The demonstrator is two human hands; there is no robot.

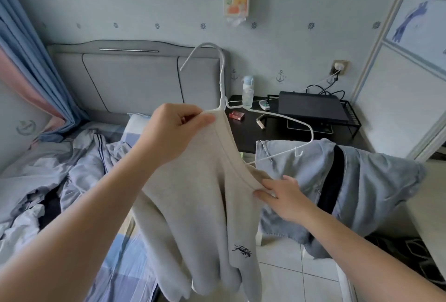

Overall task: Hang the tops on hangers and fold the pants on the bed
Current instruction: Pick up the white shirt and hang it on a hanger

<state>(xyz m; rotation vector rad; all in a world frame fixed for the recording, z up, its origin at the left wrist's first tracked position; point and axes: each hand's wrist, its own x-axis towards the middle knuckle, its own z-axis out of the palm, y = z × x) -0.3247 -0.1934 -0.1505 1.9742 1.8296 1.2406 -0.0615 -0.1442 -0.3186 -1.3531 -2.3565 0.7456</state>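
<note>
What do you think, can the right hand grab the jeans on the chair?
Probably yes, once it lets go: the right hand holds the collar of the grey top, and the jeans hang right behind it, nothing between.

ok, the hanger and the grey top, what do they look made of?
Hanger: probably metal wire with a white coating. It is a very thin rod with a smooth, even white finish and a wrapped twist at the neck. The core itself isn't visible.
Grey top: a soft knit, maybe cotton-blend sweatshirt fabric. The surface is matte, it drapes in limp folds, and the neckline has a stitched band.
</note>
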